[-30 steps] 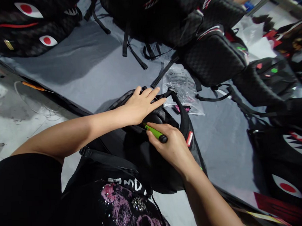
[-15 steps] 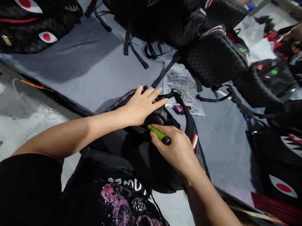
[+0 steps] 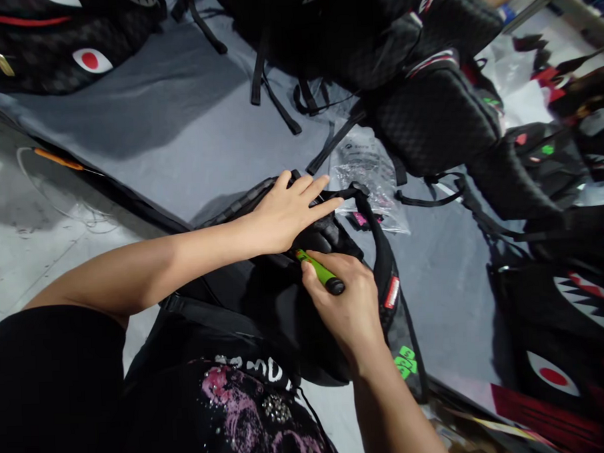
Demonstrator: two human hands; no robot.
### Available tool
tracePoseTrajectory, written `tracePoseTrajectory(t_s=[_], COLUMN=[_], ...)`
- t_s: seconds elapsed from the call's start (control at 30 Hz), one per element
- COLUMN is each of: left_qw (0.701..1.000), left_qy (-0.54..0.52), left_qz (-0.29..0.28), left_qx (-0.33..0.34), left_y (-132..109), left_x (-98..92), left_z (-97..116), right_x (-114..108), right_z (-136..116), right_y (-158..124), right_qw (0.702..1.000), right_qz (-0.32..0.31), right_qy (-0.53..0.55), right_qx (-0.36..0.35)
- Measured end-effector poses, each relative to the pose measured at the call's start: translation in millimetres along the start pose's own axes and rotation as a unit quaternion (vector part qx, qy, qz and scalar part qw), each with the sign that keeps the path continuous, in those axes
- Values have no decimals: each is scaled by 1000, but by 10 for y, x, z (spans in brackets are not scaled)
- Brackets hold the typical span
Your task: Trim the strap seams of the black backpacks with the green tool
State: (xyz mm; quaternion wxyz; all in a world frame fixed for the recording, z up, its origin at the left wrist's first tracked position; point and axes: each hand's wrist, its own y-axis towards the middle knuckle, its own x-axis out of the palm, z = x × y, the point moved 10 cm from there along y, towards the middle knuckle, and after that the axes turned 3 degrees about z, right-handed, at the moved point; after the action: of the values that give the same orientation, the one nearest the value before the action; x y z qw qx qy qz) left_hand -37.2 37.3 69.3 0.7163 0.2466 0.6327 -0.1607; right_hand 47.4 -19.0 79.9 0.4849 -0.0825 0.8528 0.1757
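A black backpack (image 3: 280, 307) lies in front of me on the grey table (image 3: 178, 138). My left hand (image 3: 291, 210) rests flat on its top, fingers stretched out, pressing the fabric down. In a closed grip, my right hand (image 3: 348, 304) holds a green tool with a black end (image 3: 320, 274), its tip pointed at the backpack just under my left palm. The tip itself is hidden. A red label (image 3: 391, 293) shows on the backpack's strap beside my right hand.
Several black backpacks with shark-mouth and red-eye prints (image 3: 415, 68) crowd the far and right sides. A clear plastic bag (image 3: 367, 177) lies just beyond the backpack. An orange-handled tool (image 3: 59, 159) lies at the table's left edge. Loose straps (image 3: 277, 107) trail across the table.
My right hand and the green tool have shifted slightly to the right and down. The view has drifted, and a green tag now shows below my right wrist. My left hand stays pressed on the backpack.
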Motion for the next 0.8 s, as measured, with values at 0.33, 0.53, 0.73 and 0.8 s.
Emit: tracePoseTrajectory(t_s=[0.33,0.53,0.73,0.8], left_qw=[1000,1000,1000,1000], left_qy=[-10,-15,-21,-22], left_qz=[15,15,5,4], left_qx=[2,-2,-6,-8], left_y=[-6,-11,-8,-4], left_x=[-14,-32,-28,-15], left_z=[3,-1,-9,-14], right_x=[-11,-19,-2,31], right_z=[-3,-19,8,20], right_y=[-68,-109,-117,-107], right_qw=[999,997,996,996], right_qz=[46,71,87,80], right_qy=[17,14,17,36], right_qx=[17,14,26,31])
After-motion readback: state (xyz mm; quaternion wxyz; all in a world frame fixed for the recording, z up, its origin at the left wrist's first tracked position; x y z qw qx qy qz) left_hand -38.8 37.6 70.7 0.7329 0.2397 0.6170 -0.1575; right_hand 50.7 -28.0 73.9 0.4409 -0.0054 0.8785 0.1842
